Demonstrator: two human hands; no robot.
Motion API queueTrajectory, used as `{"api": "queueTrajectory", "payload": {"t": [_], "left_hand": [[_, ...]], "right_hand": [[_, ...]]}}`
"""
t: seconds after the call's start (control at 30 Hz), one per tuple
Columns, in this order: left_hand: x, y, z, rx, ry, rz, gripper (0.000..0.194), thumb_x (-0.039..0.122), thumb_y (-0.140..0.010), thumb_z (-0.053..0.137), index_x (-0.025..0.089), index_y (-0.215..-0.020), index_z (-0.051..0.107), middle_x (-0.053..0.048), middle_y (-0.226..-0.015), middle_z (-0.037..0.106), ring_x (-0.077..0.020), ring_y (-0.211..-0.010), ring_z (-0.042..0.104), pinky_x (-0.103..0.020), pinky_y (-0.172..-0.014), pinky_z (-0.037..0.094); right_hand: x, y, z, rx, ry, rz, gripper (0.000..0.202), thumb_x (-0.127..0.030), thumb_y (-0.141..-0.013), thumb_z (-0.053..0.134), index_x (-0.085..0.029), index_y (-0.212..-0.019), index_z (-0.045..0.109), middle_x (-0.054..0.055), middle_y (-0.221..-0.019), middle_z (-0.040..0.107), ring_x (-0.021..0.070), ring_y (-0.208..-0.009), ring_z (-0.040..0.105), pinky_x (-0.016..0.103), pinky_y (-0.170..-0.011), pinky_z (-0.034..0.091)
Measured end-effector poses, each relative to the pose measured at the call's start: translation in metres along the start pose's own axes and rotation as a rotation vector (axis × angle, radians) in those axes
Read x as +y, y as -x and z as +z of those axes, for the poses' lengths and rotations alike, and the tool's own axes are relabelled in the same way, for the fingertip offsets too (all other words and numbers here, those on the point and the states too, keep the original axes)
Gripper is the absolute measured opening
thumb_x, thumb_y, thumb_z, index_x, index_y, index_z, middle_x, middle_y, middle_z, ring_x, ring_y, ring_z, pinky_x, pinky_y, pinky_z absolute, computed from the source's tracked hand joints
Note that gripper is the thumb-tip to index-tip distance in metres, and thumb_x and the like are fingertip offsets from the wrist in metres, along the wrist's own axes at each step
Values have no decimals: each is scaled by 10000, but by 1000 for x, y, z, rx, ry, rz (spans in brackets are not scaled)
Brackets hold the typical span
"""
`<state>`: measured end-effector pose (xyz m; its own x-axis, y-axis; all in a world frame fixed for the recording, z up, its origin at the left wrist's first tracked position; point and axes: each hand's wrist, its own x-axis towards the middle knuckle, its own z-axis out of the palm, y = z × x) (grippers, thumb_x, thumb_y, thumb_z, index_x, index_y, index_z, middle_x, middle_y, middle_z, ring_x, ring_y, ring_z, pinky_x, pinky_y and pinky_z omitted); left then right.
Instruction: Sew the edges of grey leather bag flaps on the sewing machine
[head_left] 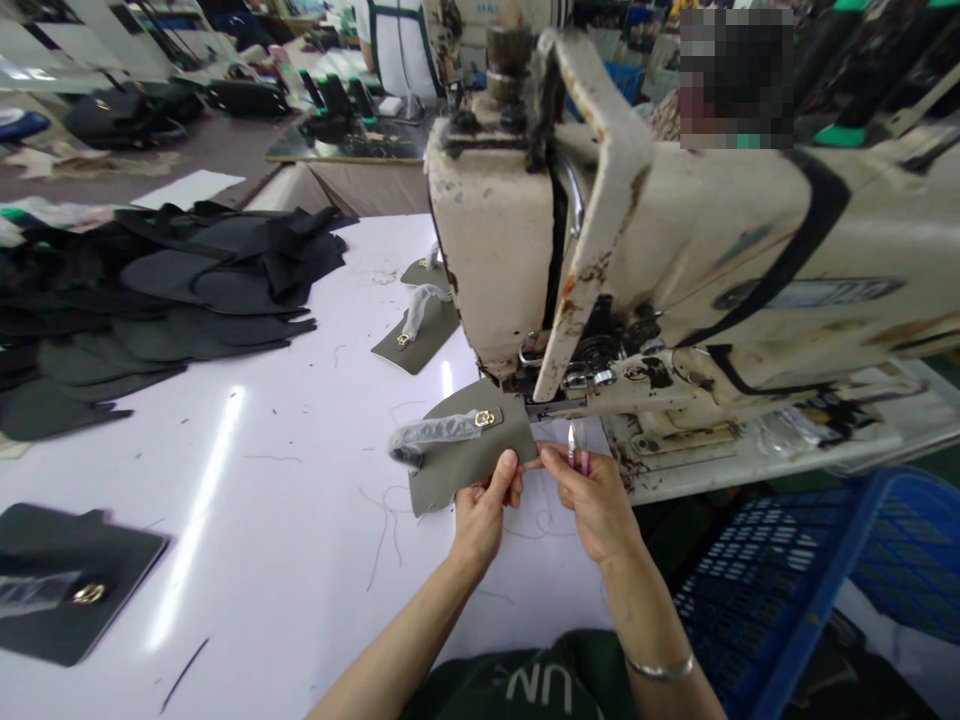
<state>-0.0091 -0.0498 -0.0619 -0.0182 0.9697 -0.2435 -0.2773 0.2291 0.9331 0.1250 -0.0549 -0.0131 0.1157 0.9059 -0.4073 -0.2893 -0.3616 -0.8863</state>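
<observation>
A grey-green panel (pixel 450 480) with a plastic-wrapped handle (pixel 439 432) and a gold buckle lies tilted beside the head of a sewing machine (pixel 495 230). My left hand (pixel 482 508) pinches the panel's near edge, thumb on top. Just to the right, my right hand (pixel 592 495) is closed around small pink-handled scissors (pixel 574 450), whose blades point up. The fingertips of my right hand meet the panel's right corner. Loose threads lie on the white table (pixel 300 560) near both hands.
Two similar panels (pixel 420 335) lie beyond, partly behind the machine. Another panel (pixel 82 560) sits at the left edge. Dark cut pieces (pixel 172 300) are piled at the back left. A blue basket (pixel 787 570) stands at the right. Other people are in the background.
</observation>
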Motion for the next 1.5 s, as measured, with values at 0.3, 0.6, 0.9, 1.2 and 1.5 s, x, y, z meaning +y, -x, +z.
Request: {"api": "queueTrajectory", "payload": {"t": [0.3,0.6,0.9,1.2,1.5], "left_hand": [[13,2,8,10,-124,-38,554,579,-893,572,185,-508,506,1,-498,466,-124,-516,450,-270,-559,399],[50,33,-53,-10,-822,434,341,350,-983,485,186,-739,660,-63,-755,669,-180,-699,629,-302,-703,484],[82,-56,-36,-204,-1206,612,411,489,-972,470,214,-1240,616,-100,-1308,626,-290,-1329,476,-503,-1171,307],[101,-81,-22,-257,-1164,562,344,560,-890,559,258,-859,721,-76,-942,730,-292,-988,635,-421,-992,456],[98,-102,-28,-316,-1025,476,329,587,-806,657,267,-831,732,-46,-895,729,-276,-940,667,-343,-890,504]], "right_hand": [[11,-7,12,115,333,-253,308,-457,-840,702,-164,-801,787,37,-715,716,175,-672,618,263,-645,450],[24,-14,14,168,173,-255,291,-432,-796,739,-167,-676,760,12,-582,647,152,-604,571,254,-621,429],[27,-15,17,164,119,-234,340,-436,-793,741,-162,-598,695,-6,-543,568,128,-562,498,257,-589,383],[32,-15,22,200,153,-294,296,-413,-819,709,-197,-617,710,1,-564,592,155,-603,537,273,-619,413],[28,-24,27,206,127,-279,337,-437,-805,709,-178,-589,694,-11,-541,530,131,-551,454,265,-574,366]]}}
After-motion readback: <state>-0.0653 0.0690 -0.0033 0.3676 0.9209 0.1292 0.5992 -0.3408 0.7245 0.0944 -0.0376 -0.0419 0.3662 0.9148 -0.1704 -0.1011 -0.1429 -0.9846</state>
